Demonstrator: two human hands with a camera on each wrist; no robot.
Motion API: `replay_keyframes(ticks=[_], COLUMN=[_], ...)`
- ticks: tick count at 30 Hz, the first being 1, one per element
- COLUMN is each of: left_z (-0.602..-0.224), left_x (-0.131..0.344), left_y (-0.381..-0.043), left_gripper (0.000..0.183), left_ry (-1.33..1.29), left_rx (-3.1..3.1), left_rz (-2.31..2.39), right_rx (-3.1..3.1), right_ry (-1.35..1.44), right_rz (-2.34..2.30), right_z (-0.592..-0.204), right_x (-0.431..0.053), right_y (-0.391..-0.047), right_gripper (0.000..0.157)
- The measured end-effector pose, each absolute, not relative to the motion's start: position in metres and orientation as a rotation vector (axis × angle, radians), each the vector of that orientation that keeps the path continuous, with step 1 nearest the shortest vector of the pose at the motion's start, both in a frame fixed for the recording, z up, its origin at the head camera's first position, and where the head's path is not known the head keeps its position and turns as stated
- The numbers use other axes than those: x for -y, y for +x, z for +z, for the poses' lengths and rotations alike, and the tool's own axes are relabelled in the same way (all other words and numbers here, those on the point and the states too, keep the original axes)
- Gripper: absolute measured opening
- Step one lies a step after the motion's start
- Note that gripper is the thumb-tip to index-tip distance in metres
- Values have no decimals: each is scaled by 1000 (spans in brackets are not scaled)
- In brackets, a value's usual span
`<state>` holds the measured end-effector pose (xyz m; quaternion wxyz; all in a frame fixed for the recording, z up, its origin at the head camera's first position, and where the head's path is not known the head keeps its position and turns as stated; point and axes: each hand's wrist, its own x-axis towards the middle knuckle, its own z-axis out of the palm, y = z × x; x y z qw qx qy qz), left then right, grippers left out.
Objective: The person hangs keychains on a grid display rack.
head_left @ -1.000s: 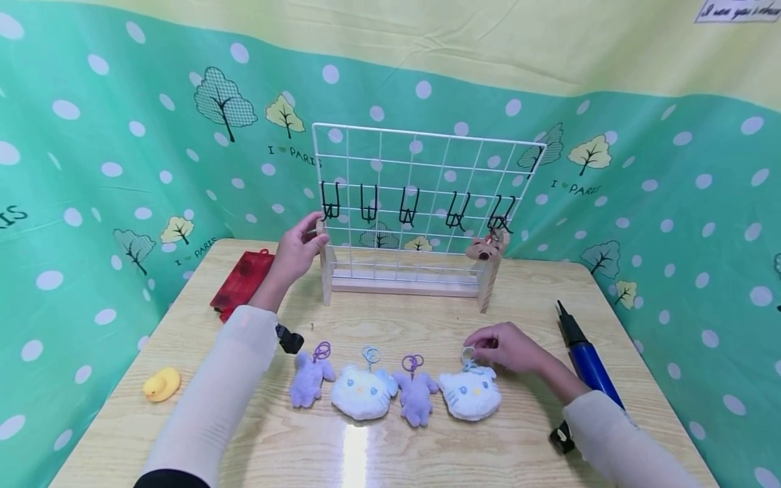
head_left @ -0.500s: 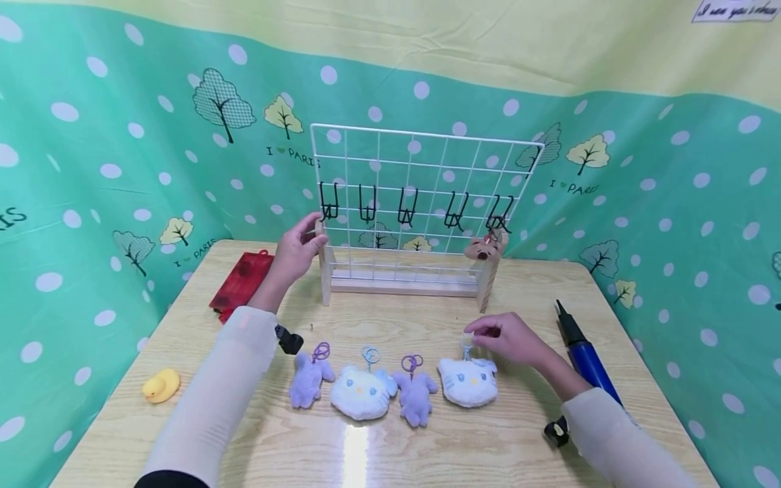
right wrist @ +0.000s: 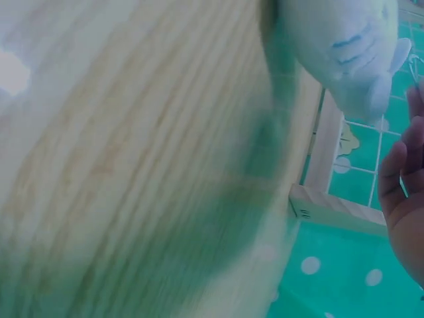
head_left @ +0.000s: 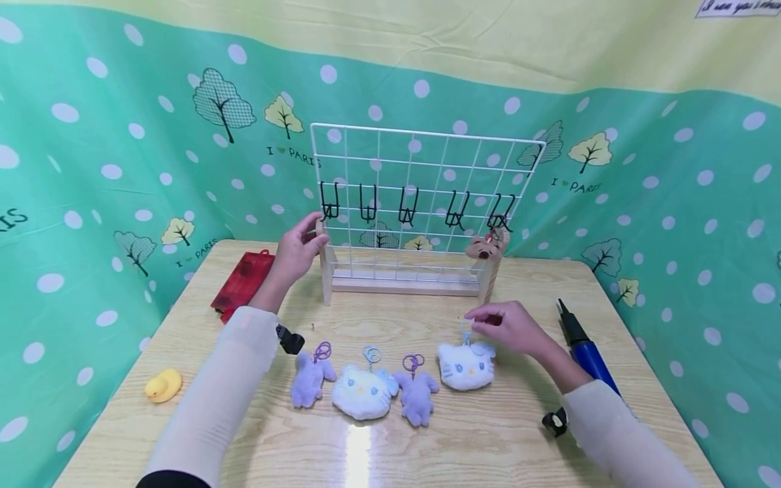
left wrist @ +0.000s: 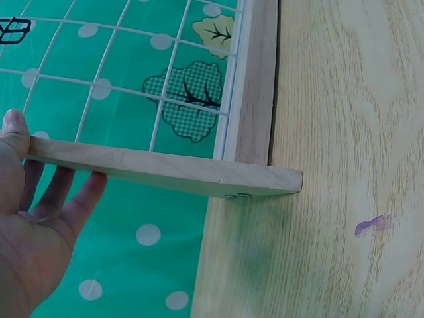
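Observation:
My left hand (head_left: 297,252) holds the wooden side post (left wrist: 165,171) of a white wire-grid display rack (head_left: 405,285), the thumb on one side and the fingers on the other. My right hand (head_left: 506,327) pinches the light-blue ring of a white cat-face plush keychain (head_left: 466,367). That plush hangs from the ring; in the right wrist view its white body (right wrist: 351,53) is lifted off the table. On the table lie a purple plush keychain (head_left: 309,381), another white cat plush keychain (head_left: 361,393) and a second purple plush keychain (head_left: 417,400).
Several black hooks (head_left: 407,209) hang along the grid. A brown bear-face plush (head_left: 483,249) hangs at the rack's right end. A red pouch (head_left: 244,281), a yellow rubber duck (head_left: 163,385) and a blue pen-shaped object (head_left: 590,359) lie around the table.
My right hand has moved away from me toward the rack, raising the white cat plush by its ring. My left hand stays on the rack's post.

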<state>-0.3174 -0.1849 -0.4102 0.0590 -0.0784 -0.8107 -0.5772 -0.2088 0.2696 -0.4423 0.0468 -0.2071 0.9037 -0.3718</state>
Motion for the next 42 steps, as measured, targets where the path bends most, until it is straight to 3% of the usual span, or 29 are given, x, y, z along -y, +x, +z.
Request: replay_keyframes(ticks=[42], left_z=[-414], left_x=[186], left_y=[-318], left_gripper=[55], left_ry=[-220], left_rx=[2472], left_rz=[-1727], right_rx=[-2920], right_ry=[-408], right_rz=[-1710], right_z=[-408], right_x=[-237], right_y=[-229], right_gripper=[23])
